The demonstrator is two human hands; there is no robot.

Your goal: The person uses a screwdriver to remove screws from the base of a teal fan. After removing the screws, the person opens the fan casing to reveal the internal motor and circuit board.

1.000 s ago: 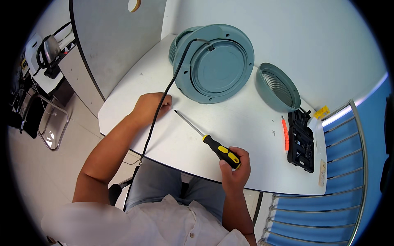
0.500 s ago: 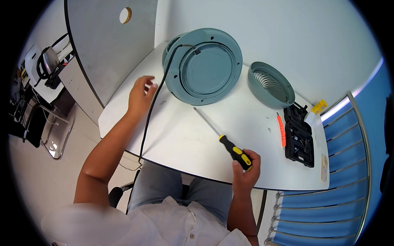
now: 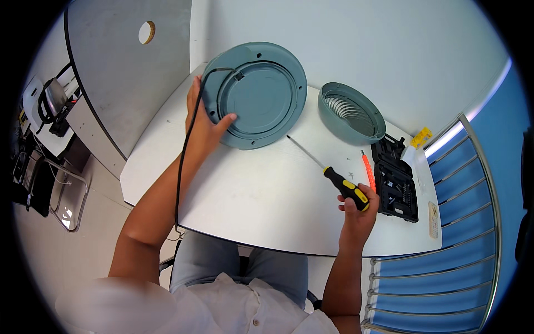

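My left hand (image 3: 203, 123) grips the near left rim of a round grey-green fan housing (image 3: 257, 93) that lies flat on the white table (image 3: 261, 195); the thumb rests on its face. A black cable (image 3: 186, 145) runs from the housing over my left wrist and off the table edge. My right hand (image 3: 359, 210) holds a screwdriver (image 3: 332, 177) by its black and yellow handle. The long shaft points up-left toward the housing, its tip just short of the rim.
A grey-green ribbed grille cover (image 3: 350, 113) lies right of the housing. A black bit-set case (image 3: 396, 181) stands open at the table's right end, with an orange screwdriver (image 3: 367, 171) beside it and a small yellow piece (image 3: 421, 136) behind. A blue railing (image 3: 445, 250) borders the right side.
My left hand has moved up from the cable to the housing's rim and taken hold of it. My right hand with the screwdriver has shifted slightly right.
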